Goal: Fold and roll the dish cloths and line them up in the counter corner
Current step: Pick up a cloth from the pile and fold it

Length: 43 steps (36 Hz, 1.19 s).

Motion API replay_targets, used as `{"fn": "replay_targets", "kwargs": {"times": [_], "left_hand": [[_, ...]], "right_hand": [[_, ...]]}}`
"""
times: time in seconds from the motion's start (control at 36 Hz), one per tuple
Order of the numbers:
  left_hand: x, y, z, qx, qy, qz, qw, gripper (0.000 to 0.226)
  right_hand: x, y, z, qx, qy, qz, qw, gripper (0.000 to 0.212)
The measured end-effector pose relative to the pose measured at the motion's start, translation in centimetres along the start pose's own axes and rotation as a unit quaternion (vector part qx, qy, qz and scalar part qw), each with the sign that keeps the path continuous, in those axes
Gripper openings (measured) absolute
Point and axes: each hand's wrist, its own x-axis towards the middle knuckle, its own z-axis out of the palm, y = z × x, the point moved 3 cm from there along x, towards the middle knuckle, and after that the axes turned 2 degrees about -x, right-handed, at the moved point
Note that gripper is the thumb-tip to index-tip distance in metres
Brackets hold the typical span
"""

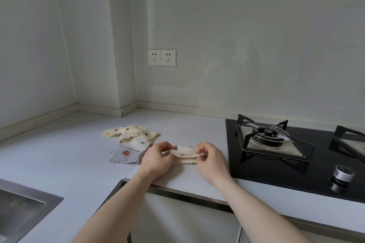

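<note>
A cream dish cloth (185, 154), folded into a narrow strip, lies on the white counter (79, 154) just in front of me. My left hand (158, 157) pinches its left end and my right hand (210, 157) pinches its right end, both with curled fingers. To the left behind it lies a loose heap of cream cloths with coloured dots (132, 136). Under that heap a grey patterned cloth (126, 156) lies flat. The counter corner (126, 112) is at the back, by a wall pillar.
A black gas hob (296, 154) with pan supports and a knob (342, 173) takes up the right side. A steel sink (23, 207) sits at the lower left. Two wall sockets (162, 57) are above the counter. The counter's front edge (177, 191) runs under my forearms.
</note>
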Motion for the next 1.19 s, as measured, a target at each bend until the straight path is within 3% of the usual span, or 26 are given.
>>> {"fn": "replay_targets", "kwargs": {"times": [0.17, 0.42, 0.53, 0.69, 0.86, 1.06, 1.19], "left_hand": [[-0.3, 0.4, 0.1, 0.068, -0.020, -0.015, 0.997, 0.019], [-0.4, 0.2, -0.3, 0.034, 0.000, -0.033, 0.999, 0.038], [-0.4, 0.0, -0.2, 0.024, 0.001, -0.033, 0.999, 0.032], [0.2, -1.0, 0.6, 0.055, -0.050, -0.002, 0.997, 0.055], [0.0, -1.0, 0.1, -0.028, -0.054, -0.009, 0.998, 0.038], [-0.2, 0.4, -1.1, -0.037, -0.065, -0.038, 0.996, 0.018], [-0.7, 2.9, -2.4, -0.094, -0.106, -0.148, 0.979, 0.016]], "right_hand": [[0.1, 0.1, 0.4, -0.054, -0.058, -0.001, 0.997, 0.009], [0.4, 0.4, 0.3, -0.033, -0.056, 0.060, 0.996, 0.035], [0.3, 0.9, 0.3, -0.043, -0.048, 0.071, 0.995, 0.033], [0.3, 1.4, 0.5, 0.015, -0.046, 0.057, 0.997, 0.031], [0.3, 1.9, 0.8, 0.115, -0.056, 0.063, 0.990, 0.045], [0.5, -0.3, -0.1, 0.008, -0.114, 0.109, 0.987, 0.025], [-0.3, -3.8, -2.3, 0.127, -0.164, 0.236, 0.949, 0.016]]}}
